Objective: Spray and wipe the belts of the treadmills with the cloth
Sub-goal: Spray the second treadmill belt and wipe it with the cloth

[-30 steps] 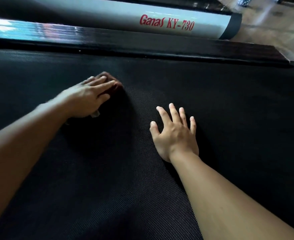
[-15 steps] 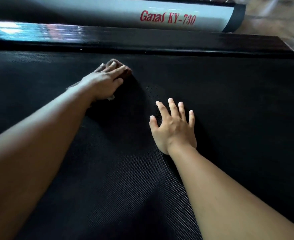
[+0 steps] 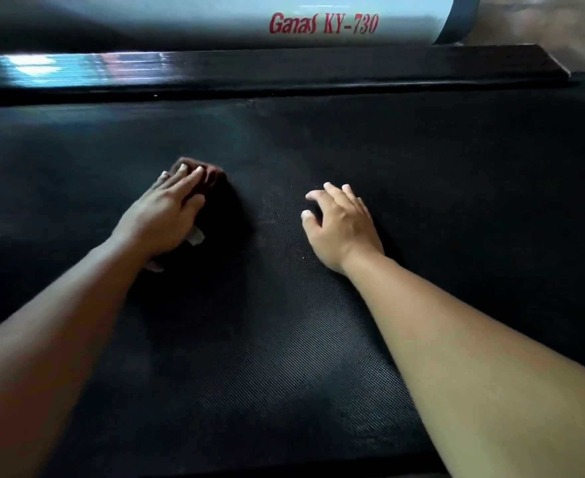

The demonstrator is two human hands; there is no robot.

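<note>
2 bare hands are seen in the head view, both laid on the black textured belt (image 3: 318, 357) of a treadmill. The left hand (image 3: 161, 215) is pressed flat on a dark brown cloth (image 3: 215, 175), its fingers stretched out straight over the bunched fabric rather than curled round it. A pale tag of the cloth shows beside the thumb. The cloth lies on the belt's left-middle part, well short of the glossy black side rail (image 3: 284, 70) beyond it. The right hand (image 3: 342, 225) is empty, with loosely bent fingers propped on the belt near the cloth but apart from it, apparently as a brace. Behind the rail a silver-grey cover (image 3: 180, 25) marked "Ganas KY-730" is seen. No spray bottle is in view.

The wiping step is judged to be in hand. It is best done with even pressure applied through the whole palm, so that the cloth is not dragged loose, and in overlapping strokes carried up to the rail's edge. The bracing hand should be shifted off unwiped patches, 1 strip at a time.
</note>
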